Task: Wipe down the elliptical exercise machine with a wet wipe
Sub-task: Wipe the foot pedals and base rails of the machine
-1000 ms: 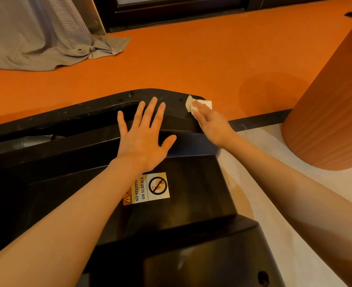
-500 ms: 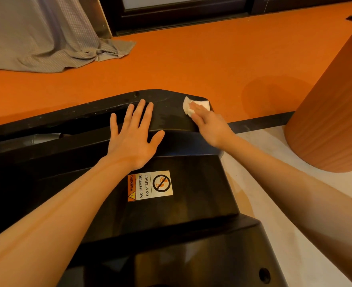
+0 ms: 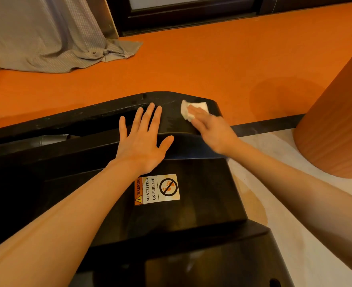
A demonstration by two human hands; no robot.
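The right hand's fingers [image 3: 198,113] lie straight and close together, flat on a white wet wipe [image 3: 193,110], pressing it against the far right corner of the elliptical machine's black housing [image 3: 191,204]. The wipe is crumpled, and its far edge sticks out past the fingertips. The right hand [image 3: 213,130] is slightly blurred; its forearm runs back toward the lower right.

The left hand's fingers [image 3: 148,119] are spread apart and straight, palm down on the curved black ridge of the housing, just to the left of the wipe. The thumb points out to the right toward the other hand without touching it. The left hand [image 3: 144,146] holds nothing; it rests flat on the plastic.

Just below the left wrist, a warning sticker [image 3: 157,189] on the housing reads "WARNING NO STEPPING ON SURFACE" beside a crossed-out footprint symbol. To the left of the hands, a grey metal rail [image 3: 51,139] shows in a dark slot of the machine.

The machine sits on an orange floor [image 3: 191,65], with a pale floor strip [image 3: 285,224] along its right side. A ribbed orange column [image 3: 340,129] stands at the right edge. A grey curtain [image 3: 46,36] pools on the floor at the upper left, next to a dark door frame [image 3: 191,15].
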